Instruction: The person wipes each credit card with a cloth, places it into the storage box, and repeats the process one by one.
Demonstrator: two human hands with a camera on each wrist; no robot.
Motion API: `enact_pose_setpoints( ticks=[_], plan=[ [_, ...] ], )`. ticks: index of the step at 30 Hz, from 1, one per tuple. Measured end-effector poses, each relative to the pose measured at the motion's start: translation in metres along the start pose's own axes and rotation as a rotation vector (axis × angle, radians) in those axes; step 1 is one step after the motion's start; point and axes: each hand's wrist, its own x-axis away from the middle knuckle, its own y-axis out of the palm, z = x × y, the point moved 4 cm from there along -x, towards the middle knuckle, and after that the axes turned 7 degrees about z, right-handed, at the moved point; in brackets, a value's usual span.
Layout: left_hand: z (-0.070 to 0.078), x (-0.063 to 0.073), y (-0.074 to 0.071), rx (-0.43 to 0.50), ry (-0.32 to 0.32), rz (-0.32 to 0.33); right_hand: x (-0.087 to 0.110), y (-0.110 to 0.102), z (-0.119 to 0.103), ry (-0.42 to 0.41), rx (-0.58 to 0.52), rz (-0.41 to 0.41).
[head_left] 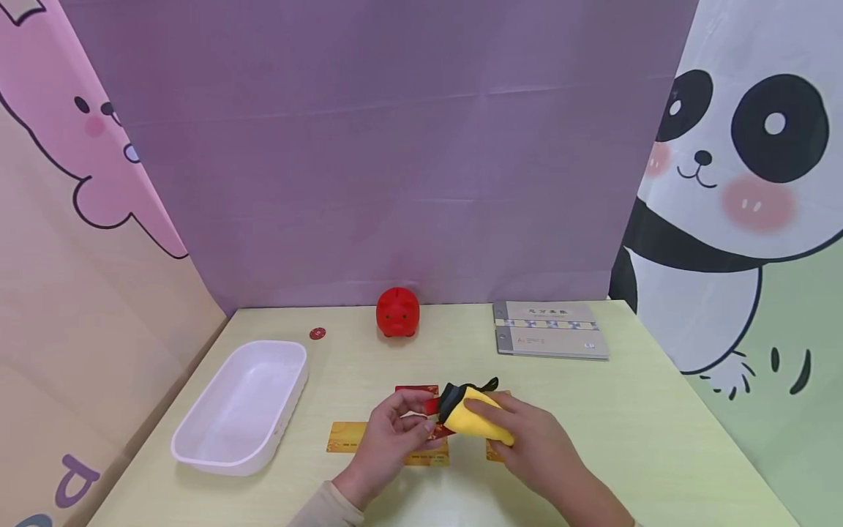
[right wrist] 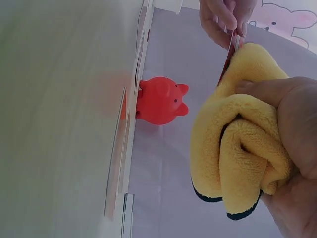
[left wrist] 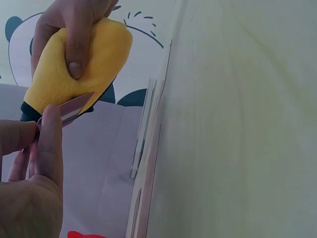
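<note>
My right hand (head_left: 543,443) grips a folded yellow cloth (head_left: 477,421) with dark edging and a black loop, held above the table. To its left, my left hand (head_left: 388,435) pinches a thin red card (right wrist: 228,63) between thumb and fingers. The cloth lies against the card in the left wrist view, where part of the card (left wrist: 74,108) shows. Beneath the hands lie gold cards (head_left: 345,436) and another red card (head_left: 411,389), partly covered from view by the hands and cloth.
A white plastic tray (head_left: 197,460) stands on the left of the table (head_left: 632,439). Farther back are a small red disc (head_left: 317,333), a red piggy bank (head_left: 398,313) and a grey notebook (head_left: 549,340) at the right. A purple backdrop rises behind.
</note>
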Motion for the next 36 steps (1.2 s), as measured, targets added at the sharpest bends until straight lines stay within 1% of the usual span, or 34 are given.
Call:
enact_pose_setpoints(
  ticks=[3,6,9,13,16,19,24,27,34,36],
  plan=[
    [0.0,0.0,0.0,0.008,0.001,0.002,0.001,0.001,-0.002,-0.069,0.028,-0.01],
    [0.001,0.0,-0.001,0.014,0.004,0.005,0.002,0.001,-0.002,-0.096,0.045,-0.02],
    [0.001,0.0,-0.002,0.02,0.012,0.005,0.001,0.001,-0.001,-0.072,0.059,-0.028],
    [0.0,-0.001,-0.005,0.011,0.017,0.012,0.0,0.0,0.004,-0.027,0.075,-0.009],
    [0.0,0.0,-0.006,0.001,0.007,0.006,0.0,0.0,0.008,-0.023,0.085,0.027],
    [-0.001,0.0,-0.006,-0.001,-0.001,-0.012,0.0,0.001,0.009,-0.019,0.084,0.04],
    [-0.004,0.0,-0.003,-0.009,-0.007,-0.027,0.0,0.002,0.004,0.004,0.052,-0.011],
    [-0.005,0.0,-0.002,-0.006,-0.007,-0.032,0.0,0.002,0.002,-0.017,0.047,-0.02],
    [-0.004,0.0,0.0,0.015,-0.009,-0.053,0.001,0.003,-0.001,-0.087,0.053,0.002],
    [-0.003,0.0,0.0,0.016,-0.01,-0.045,0.001,0.002,-0.001,-0.102,0.056,0.008]
  ],
)
